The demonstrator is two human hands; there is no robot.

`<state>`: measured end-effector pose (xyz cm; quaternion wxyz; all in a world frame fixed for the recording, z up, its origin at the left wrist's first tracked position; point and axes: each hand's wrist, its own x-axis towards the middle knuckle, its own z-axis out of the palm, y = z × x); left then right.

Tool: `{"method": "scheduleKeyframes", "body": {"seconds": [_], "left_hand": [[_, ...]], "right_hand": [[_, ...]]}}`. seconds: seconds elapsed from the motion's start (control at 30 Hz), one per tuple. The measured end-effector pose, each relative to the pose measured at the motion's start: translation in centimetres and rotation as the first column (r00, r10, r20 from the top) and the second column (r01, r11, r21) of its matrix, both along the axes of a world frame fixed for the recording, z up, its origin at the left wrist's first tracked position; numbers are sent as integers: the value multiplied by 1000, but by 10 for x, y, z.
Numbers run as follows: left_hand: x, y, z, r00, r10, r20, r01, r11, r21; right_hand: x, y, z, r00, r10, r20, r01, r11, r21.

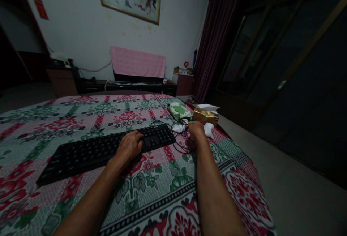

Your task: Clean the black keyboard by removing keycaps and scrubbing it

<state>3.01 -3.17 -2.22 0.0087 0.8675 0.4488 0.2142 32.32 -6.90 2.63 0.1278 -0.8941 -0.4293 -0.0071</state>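
Observation:
A black keyboard [89, 152] lies slantwise on the flowered tablecloth. Across its middle-right part rests my left hand [130, 145], fingers bent over toward the far edge and thumb at the keys; it appears to grip the keyboard. Right of the keyboard, my right hand [196, 131] is closed at the tabletop. A small orange bit shows at its fingers, but what they hold is mostly hidden. White crumpled tissue [208, 130] sits just right of this hand, and a black cable [181, 148] loops on its left.
Behind my right hand stand a gold tissue box [205, 116] and a green-and-white packet [179, 111]. The patterned tablecloth [151, 189] drops over the table's right edge. Across the room, a pink cloth [138, 61] covers a screen on a low cabinet.

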Motion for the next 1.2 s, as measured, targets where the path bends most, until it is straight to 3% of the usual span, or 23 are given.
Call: {"method": "scheduleKeyframes", "body": {"seconds": [0.17, 0.27, 0.6, 0.8, 0.9, 1.03, 1.13, 1.2], "left_hand": [[0, -1, 1, 1000, 13, -22, -14, 1000, -12], [1, -2, 3, 999, 12, -33, -13, 1000, -19], [2, -2, 2, 1000, -3, -30, 3, 1000, -15], [2, 2, -3, 999, 6, -32, -7, 1000, -19], [2, 3, -5, 1000, 6, -21, -7, 1000, -17], [2, 3, -5, 1000, 8, -13, -8, 1000, -18], [2, 1, -4, 1000, 9, -7, -9, 1000, -17], [2, 0, -3, 1000, 2, 15, -2, 1000, -22]], "right_hand": [[17, 6, 25, 997, 83, 5, -83, 997, -9], [22, 15, 27, 992, 129, 6, -129, 991, -34], [6, 33, -13, 974, 220, -54, -225, 969, -103], [11, 38, -25, 983, 168, -72, -173, 982, -73], [13, 40, -25, 990, 125, -67, -125, 992, -5], [16, 32, -15, 998, 45, -45, -36, 982, 183], [15, 23, -3, 1000, -14, -27, 22, 944, 330], [11, 18, 5, 999, -1, -48, 25, 863, 505]]}}
